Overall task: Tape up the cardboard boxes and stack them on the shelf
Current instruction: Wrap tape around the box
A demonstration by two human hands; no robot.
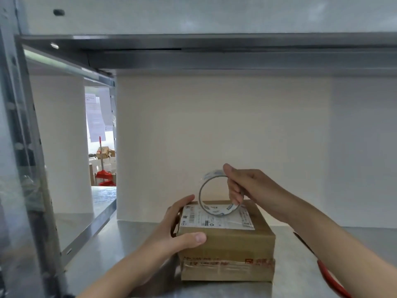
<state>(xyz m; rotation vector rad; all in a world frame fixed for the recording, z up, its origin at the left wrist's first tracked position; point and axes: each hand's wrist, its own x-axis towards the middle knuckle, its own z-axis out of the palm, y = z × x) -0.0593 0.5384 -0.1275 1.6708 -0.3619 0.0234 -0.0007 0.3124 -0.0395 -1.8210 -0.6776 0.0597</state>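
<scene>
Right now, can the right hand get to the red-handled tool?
Probably not yet: the right hand grips the tape roll over the box. The red-handled tool lies on the shelf, partly under that forearm.

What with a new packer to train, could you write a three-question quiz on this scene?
1. True or false: the left hand grips the brown cardboard box by its left side.
2. What does the right hand hold above the box? A) a craft knife B) a roll of clear tape C) a marker pen
3. Fill in: the red-handled scissors lie on the grey metal shelf to the box's ____ side.

Key: 1 true; 2 B; 3 right.
</scene>
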